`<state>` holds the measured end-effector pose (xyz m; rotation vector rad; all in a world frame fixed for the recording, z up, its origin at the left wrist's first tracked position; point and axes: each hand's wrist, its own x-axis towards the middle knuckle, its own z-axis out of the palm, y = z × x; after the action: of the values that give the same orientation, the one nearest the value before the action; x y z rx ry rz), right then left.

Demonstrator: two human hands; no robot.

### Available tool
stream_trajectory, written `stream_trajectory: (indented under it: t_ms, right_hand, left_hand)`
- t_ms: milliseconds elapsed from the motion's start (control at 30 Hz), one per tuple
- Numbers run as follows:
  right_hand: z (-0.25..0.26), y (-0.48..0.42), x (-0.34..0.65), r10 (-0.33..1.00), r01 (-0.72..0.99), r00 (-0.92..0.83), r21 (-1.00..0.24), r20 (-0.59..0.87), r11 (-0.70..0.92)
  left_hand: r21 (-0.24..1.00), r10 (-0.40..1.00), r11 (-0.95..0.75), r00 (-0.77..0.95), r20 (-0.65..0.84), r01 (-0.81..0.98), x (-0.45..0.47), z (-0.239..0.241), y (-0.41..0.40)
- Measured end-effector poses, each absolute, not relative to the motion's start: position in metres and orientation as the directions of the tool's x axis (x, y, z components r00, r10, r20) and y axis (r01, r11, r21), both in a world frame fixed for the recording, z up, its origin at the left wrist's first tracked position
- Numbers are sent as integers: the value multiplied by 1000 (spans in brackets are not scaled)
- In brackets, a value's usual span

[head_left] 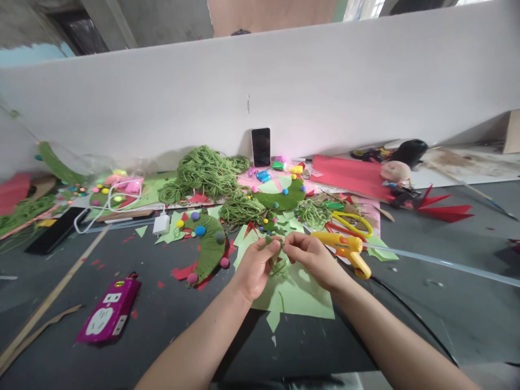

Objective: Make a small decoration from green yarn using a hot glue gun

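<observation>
In the head view, your left hand (252,271) and right hand (312,254) pinch a small green piece (280,245) between fingertips, above light green paper (303,303). The wrapped crescent (211,248) to the left already carries pom-poms (200,231); your piece seems unfinished, though fingers hide much.

The left hand (255,266) and right hand (312,255) pinch green yarn (278,266) above green paper (300,304). A pompom-dotted crescent (211,250) lies to the left, a glue gun (344,244) to the right. Behind, a phone (261,147) leans upright near a yarn heap (206,172).
</observation>
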<state>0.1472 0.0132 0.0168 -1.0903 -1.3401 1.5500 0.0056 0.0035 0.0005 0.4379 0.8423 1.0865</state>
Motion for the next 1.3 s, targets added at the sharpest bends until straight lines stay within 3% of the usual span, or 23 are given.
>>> stream_trajectory:
  t_ms: [367, 1033, 1300]
  right_hand:
    - [7, 17, 152, 947, -71, -308, -991, -88, -115]
    - [12, 16, 152, 953, -21, -294, -997, -68, -77]
    - [8, 15, 149, 968, 19, -246, -999, -40, -37]
  left_hand:
    - [685, 897, 442, 287, -336, -579, 2, 4, 5]
    - [635, 888, 403, 115, -444, -659, 2, 8, 8]
    - [660, 893, 423, 161, -421, -621, 5, 8, 6]
